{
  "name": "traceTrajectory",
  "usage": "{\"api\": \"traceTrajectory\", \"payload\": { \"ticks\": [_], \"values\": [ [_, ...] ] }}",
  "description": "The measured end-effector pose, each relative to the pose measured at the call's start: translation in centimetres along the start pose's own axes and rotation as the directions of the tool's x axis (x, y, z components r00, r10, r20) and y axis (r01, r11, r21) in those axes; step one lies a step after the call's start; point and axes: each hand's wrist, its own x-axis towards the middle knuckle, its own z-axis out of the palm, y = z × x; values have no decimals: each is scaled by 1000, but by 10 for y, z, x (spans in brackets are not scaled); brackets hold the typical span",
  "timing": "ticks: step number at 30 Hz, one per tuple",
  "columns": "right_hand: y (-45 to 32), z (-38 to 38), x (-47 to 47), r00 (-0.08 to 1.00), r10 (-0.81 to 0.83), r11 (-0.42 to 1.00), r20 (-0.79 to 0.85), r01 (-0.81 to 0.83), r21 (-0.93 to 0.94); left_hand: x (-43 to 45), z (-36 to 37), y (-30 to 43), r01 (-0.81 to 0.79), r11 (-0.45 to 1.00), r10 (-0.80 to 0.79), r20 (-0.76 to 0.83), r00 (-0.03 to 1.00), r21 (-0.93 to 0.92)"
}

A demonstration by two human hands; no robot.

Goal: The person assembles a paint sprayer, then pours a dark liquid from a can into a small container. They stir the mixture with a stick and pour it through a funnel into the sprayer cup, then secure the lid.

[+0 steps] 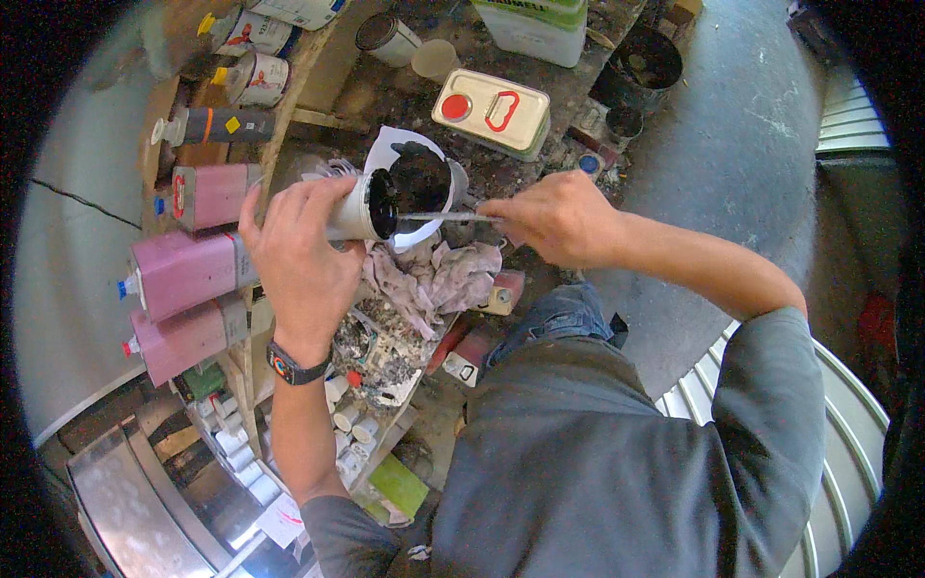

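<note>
My left hand [300, 253], with a smartwatch on the wrist, grips a whitish can [352, 214] tipped on its side. Glossy black liquid coats the can's mouth, which faces right. In my right hand [564, 220] is a thin flat stick [444, 216], pinched by one end; its other end reaches the can's opening. Just behind and partly below the mouth stands a larger white container [381, 148], with black material [423, 177] on its inside. Part of its near side is hidden by the can. A crumpled pinkish cloth [462, 278] lies beneath the stick, towards my body.
A cream-topped metal canister [527, 90] with a red cap stands on the stained workbench [491, 43]. Pink metal canisters [188, 274] line the shelf at left. Several white cups [354, 426] sit below. A black bucket [650, 61] stands beyond the bench edge.
</note>
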Motion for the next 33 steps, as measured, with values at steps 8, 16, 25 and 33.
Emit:
{"api": "traceTrajectory", "payload": {
  "ticks": [8, 16, 25, 33],
  "values": [
    [21, -7, 11, 998, 12, 994, -57, -18, -104, -5, -3, 4, -50, 998, 51, -30, 998, 43],
    [7, 13, -5, 999, -13, 1000, -49, 12, -18, -6, -2, 2, -73, 997, 74, -70, 995, 26],
    [11, 2, -22, 994, 83, 993, -68, -88, -80, -6, 0, -2, -7, 1000, 6, -69, 998, -20],
    [7, -7, -19, 997, 53, 996, -54, -57, -65, -6, 1, 2, -37, 999, 38, -62, 997, 9]
  ]
}}
